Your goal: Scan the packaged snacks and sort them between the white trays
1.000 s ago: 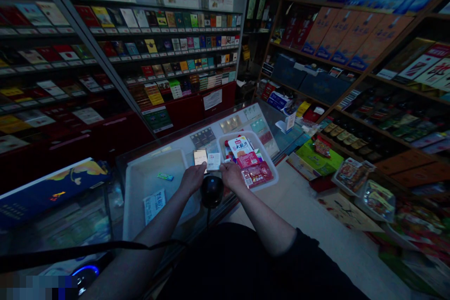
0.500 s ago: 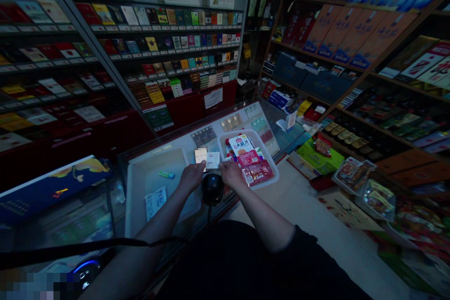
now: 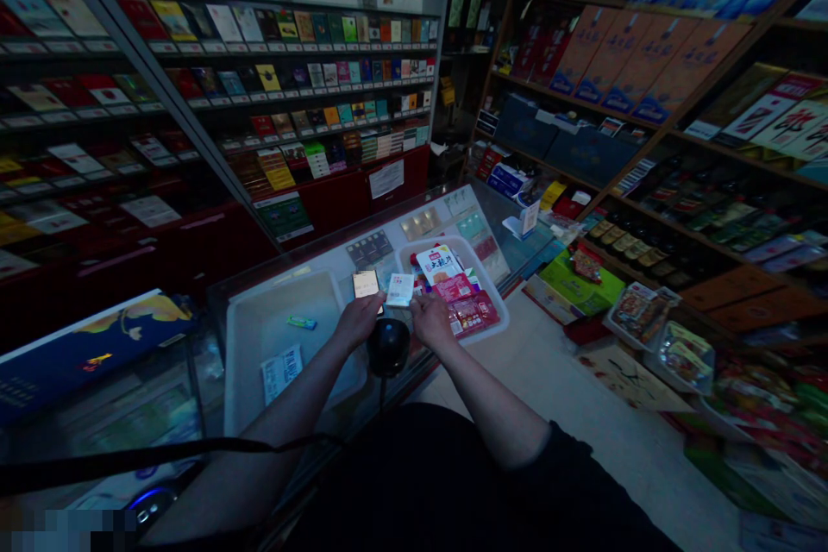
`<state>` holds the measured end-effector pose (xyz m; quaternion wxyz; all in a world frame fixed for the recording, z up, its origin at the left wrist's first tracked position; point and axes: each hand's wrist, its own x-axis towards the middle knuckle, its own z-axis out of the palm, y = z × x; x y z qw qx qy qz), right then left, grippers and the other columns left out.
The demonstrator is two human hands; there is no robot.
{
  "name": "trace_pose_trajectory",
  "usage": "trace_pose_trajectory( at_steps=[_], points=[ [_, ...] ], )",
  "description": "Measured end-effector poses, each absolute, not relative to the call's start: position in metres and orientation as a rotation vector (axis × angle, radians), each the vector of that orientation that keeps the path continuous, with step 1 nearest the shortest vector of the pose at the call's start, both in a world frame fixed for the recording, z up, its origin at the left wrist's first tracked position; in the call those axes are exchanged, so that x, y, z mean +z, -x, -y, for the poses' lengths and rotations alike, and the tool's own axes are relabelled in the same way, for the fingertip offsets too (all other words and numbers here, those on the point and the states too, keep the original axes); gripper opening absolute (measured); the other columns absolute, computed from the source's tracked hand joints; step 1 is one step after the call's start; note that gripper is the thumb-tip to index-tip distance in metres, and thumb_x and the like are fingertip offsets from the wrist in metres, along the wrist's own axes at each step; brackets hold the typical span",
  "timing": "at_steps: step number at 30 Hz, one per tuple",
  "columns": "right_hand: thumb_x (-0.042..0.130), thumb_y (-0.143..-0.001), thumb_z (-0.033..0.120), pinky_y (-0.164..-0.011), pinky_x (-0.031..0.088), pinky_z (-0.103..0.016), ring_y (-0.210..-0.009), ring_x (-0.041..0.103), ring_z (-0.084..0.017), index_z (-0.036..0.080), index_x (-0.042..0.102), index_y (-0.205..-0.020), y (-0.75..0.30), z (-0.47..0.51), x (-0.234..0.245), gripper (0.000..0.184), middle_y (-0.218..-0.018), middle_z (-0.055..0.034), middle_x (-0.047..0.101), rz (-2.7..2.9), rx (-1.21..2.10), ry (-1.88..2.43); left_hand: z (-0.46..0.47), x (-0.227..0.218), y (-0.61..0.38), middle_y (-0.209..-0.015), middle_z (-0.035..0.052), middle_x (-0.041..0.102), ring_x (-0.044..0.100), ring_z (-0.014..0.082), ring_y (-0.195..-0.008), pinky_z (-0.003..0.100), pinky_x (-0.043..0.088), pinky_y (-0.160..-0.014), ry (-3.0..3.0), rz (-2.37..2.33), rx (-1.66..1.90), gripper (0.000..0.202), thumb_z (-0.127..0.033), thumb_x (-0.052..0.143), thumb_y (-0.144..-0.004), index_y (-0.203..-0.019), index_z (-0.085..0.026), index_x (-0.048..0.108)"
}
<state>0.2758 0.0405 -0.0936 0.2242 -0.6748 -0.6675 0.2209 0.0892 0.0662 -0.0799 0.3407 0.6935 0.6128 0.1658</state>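
My left hand is closed at the lower edge of a phone with a lit screen, its thumb over the bottom part. My right hand pinches a small white packet with pinkish print, just right of the phone. Below and between both hands stands a black rounded scanner-like device on a cable. To the right, a white plastic tub holds red and white snack packs. On the left, a larger white bin contains a green packet and a white-blue packet.
The glass counter runs beneath the bins. Cigarette shelves rise behind it, and wooden shelves with boxes and bottles line the right. Snack trays sit low at right. A dark strap crosses the lower left.
The white packet has shifted slightly right and away from the phone with my right hand, and its face now catches more light. The view has turned a little to the right.
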Motion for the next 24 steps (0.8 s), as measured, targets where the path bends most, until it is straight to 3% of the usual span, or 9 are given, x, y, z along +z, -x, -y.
trace_pose_trajectory(
  at_steps=[4,11,16,20,24],
  points=[
    [0.047,-0.102,0.023,-0.097,0.044,-0.034,-0.108,0.064,-0.024,0.018,0.076,-0.119,-0.278,-0.039,-0.097,0.034,-0.111,-0.0109,0.076,1.864,0.615,1.866,-0.070,-0.090,-0.086,-0.129,0.0079,0.074,0.064,0.0226,-0.125,0.033,0.044,-0.108,-1.715,-1.457,0.516,0.062,-0.052,0.024,-0.103,-0.116,-0.019,0.076],
    [0.048,-0.102,0.025,-0.103,0.043,-0.039,-0.112,0.061,-0.025,0.015,0.076,-0.116,-0.275,-0.038,-0.100,0.032,-0.114,-0.0142,0.073,1.850,0.594,1.884,-0.069,-0.090,-0.086,-0.127,0.0100,0.074,0.065,0.0221,-0.123,0.036,0.046,-0.108,-1.759,-1.497,0.441,0.056,-0.042,0.023,-0.104,-0.117,-0.019,0.073],
    [0.047,-0.103,0.028,-0.116,0.034,-0.044,-0.137,0.049,-0.026,0.017,0.070,-0.131,-0.271,-0.034,-0.100,0.037,-0.140,-0.0148,0.062,1.846,0.567,1.827,-0.067,-0.095,-0.084,-0.151,0.0109,0.058,0.040,0.0221,-0.150,0.046,0.024,-0.126,-1.961,-1.438,0.455,0.057,-0.034,0.020,-0.105,-0.139,-0.016,0.062],
    [0.045,-0.104,0.032,-0.121,0.028,-0.047,-0.148,0.038,-0.028,0.020,0.064,-0.139,-0.269,-0.029,-0.097,0.042,-0.159,-0.0143,0.045,1.818,0.613,1.826,-0.063,-0.092,-0.081,-0.166,0.0085,0.038,0.016,0.0333,-0.159,0.064,0.017,-0.124,-1.888,-1.527,0.426,0.058,-0.042,0.021,-0.105,-0.141,-0.022,0.061],
    [0.037,-0.107,0.034,-0.124,0.024,-0.049,-0.152,0.032,-0.027,0.017,0.065,-0.138,-0.269,-0.027,-0.090,0.045,-0.161,-0.0153,0.042,1.814,0.655,1.827,-0.059,-0.087,-0.080,-0.169,0.0036,0.031,0.012,0.0329,-0.160,0.067,0.011,-0.123,-1.896,-1.530,0.368,0.059,-0.042,0.017,-0.105,-0.141,-0.029,0.061]
  ],
)
